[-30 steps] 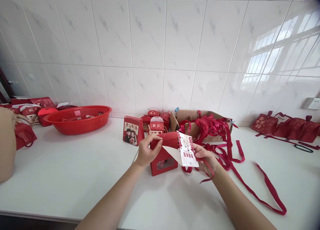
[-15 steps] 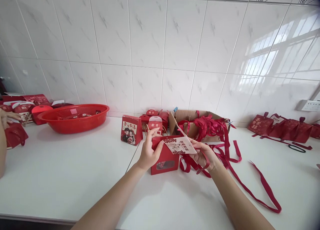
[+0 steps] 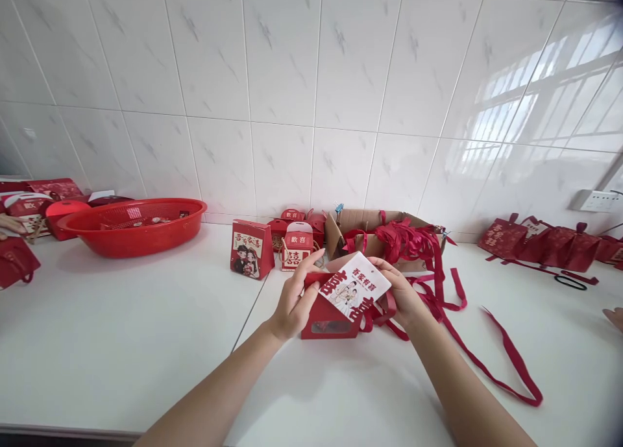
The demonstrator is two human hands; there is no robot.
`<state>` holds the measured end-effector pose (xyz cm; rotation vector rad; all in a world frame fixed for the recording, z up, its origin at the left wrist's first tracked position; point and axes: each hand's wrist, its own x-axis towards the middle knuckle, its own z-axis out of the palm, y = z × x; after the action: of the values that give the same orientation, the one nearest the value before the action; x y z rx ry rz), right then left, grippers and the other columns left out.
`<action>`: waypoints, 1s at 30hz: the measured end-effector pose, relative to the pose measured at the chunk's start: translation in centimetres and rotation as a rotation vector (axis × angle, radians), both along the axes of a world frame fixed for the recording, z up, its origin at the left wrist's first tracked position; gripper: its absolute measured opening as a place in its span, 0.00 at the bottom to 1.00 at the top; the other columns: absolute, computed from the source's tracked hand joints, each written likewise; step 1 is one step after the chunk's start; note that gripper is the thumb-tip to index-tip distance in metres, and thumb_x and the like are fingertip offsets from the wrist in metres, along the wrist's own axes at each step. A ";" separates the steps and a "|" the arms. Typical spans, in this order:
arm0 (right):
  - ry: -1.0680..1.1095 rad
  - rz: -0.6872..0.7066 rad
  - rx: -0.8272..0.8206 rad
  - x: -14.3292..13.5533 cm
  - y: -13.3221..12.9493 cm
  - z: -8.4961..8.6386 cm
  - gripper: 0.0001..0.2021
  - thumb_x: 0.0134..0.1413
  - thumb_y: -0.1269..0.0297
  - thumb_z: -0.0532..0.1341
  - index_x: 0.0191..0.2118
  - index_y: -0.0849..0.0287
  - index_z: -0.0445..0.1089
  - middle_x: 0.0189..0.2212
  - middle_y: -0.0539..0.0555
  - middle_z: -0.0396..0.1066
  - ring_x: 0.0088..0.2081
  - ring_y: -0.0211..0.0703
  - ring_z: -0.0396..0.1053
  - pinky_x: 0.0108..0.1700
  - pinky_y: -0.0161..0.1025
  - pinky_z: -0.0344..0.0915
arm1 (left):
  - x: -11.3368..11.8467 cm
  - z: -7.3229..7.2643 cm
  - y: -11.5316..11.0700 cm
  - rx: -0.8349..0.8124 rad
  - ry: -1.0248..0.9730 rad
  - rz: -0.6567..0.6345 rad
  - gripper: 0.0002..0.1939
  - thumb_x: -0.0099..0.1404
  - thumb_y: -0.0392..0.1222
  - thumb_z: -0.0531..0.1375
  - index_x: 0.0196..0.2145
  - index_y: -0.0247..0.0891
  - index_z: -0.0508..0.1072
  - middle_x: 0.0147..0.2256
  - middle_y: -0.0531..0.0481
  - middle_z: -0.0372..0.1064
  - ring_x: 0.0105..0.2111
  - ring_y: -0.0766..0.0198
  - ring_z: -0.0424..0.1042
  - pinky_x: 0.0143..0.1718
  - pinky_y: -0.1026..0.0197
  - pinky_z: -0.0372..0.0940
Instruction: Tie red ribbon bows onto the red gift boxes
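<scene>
Head view: the left hand (image 3: 292, 307), half-curled, held the red box (image 3: 327, 311) toward 6 o'clock; the right hand (image 3: 401, 292), fingers closed, pinched the card (image 3: 354, 287) by its 2 o'clock edge. Paperboard (probably), seemingly light, stiff, easily creased: best taken by edges.

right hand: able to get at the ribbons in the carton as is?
Probably yes: the carton is open-topped and looks close beyond the right hand, with ribbons spilling over its side. But that hand is holding the card, so it would likely need to free up first.
</scene>
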<state>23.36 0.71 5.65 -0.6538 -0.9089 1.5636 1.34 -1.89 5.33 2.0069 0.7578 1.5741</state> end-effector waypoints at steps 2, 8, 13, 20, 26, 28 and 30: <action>-0.021 -0.106 0.031 -0.3 -0.2 0.1 0.15 0.38 0.65 0.69 0.36 0.56 0.70 0.25 0.47 0.71 0.25 0.37 0.68 0.27 0.33 0.65 | -0.1 0.0 0.1 0.021 0.025 -0.023 0.22 0.66 0.40 0.49 0.57 0.43 0.65 0.45 0.46 0.71 0.44 0.57 0.70 0.46 0.55 0.64; -0.230 -0.389 0.266 -1.1 -0.8 -0.2 0.09 0.42 0.62 0.67 0.31 0.57 0.69 0.28 0.49 0.69 0.26 0.37 0.65 0.26 0.34 0.61 | -0.4 0.3 0.2 0.100 0.055 -0.073 0.19 0.66 0.43 0.48 0.44 0.39 0.76 0.42 0.45 0.74 0.44 0.54 0.70 0.46 0.52 0.64; -0.402 -0.531 0.358 -1.4 -1.1 -0.2 0.06 0.45 0.63 0.65 0.30 0.57 0.70 0.29 0.51 0.69 0.30 0.40 0.65 0.30 0.36 0.61 | 0.4 0.8 -0.3 0.058 0.077 0.068 0.12 0.65 0.44 0.53 0.38 0.39 0.75 0.35 0.46 0.74 0.35 0.58 0.72 0.38 0.57 0.67; -0.429 -0.616 0.392 -1.2 -1.1 0.1 0.05 0.46 0.63 0.64 0.31 0.56 0.69 0.28 0.50 0.68 0.27 0.38 0.63 0.27 0.35 0.59 | 0.6 0.4 -0.2 0.066 0.144 0.117 0.26 0.64 0.38 0.55 0.59 0.44 0.58 0.53 0.43 0.64 0.52 0.55 0.64 0.54 0.52 0.62; -0.418 -0.625 0.414 -1.0 -1.4 0.4 0.08 0.48 0.60 0.64 0.34 0.55 0.68 0.29 0.50 0.67 0.25 0.35 0.61 0.24 0.33 0.58 | 0.4 -0.3 0.7 0.213 0.241 0.209 0.27 0.62 0.32 0.54 0.58 0.45 0.57 0.54 0.42 0.53 0.57 0.53 0.56 0.60 0.48 0.53; -0.387 -0.588 0.426 -0.9 -1.5 0.4 0.09 0.48 0.60 0.64 0.35 0.55 0.68 0.32 0.50 0.67 0.27 0.35 0.62 0.25 0.33 0.60 | 0.4 -0.4 0.9 0.202 0.256 0.177 0.27 0.63 0.32 0.53 0.58 0.46 0.57 0.54 0.43 0.54 0.58 0.54 0.56 0.60 0.49 0.53; -0.364 -0.542 0.444 -0.9 -1.6 0.3 0.08 0.49 0.60 0.64 0.36 0.54 0.68 0.33 0.51 0.67 0.29 0.36 0.63 0.27 0.34 0.61 | 0.4 -0.3 0.9 0.176 0.268 0.134 0.25 0.64 0.33 0.53 0.57 0.47 0.58 0.53 0.44 0.58 0.56 0.55 0.58 0.58 0.50 0.55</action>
<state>22.42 -0.89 5.97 -0.7900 -1.1827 0.7390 1.71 -0.96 4.99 2.3729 0.8978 1.5073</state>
